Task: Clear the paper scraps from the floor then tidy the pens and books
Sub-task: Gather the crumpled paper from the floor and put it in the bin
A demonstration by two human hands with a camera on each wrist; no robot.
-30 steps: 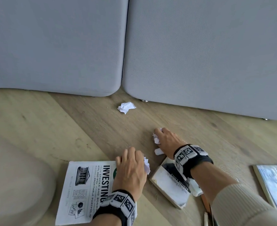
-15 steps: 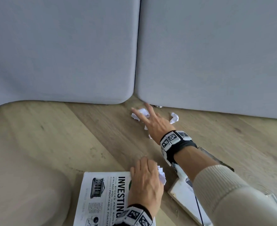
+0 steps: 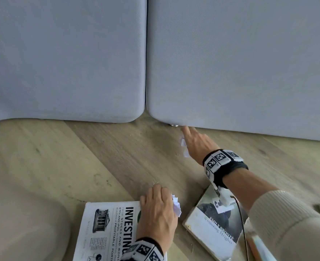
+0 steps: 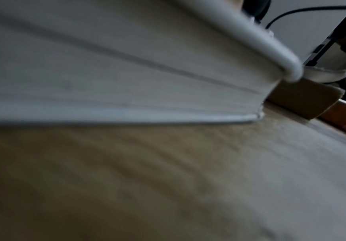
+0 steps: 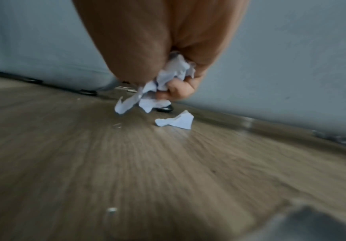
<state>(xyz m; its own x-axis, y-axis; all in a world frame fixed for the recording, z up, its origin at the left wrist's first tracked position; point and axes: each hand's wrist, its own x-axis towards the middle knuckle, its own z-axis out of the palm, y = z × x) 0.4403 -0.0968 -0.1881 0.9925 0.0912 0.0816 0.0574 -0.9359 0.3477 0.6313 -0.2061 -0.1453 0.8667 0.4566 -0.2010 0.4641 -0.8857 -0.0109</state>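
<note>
Clutching crumpled paper scraps (image 5: 163,84) in our right hand (image 3: 196,146) by the sofa (image 3: 230,63) base, one loose scrap (image 5: 175,121) just beside on the floor (image 3: 117,157), our left hand (image 3: 158,213) gripping another paper wad (image 3: 176,205) on the book (image 3: 106,230) corner.

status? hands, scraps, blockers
Right hand grips crumpled scraps; left hand holds a wad. One scrap loose by sofa. Nothing blocking.
</note>
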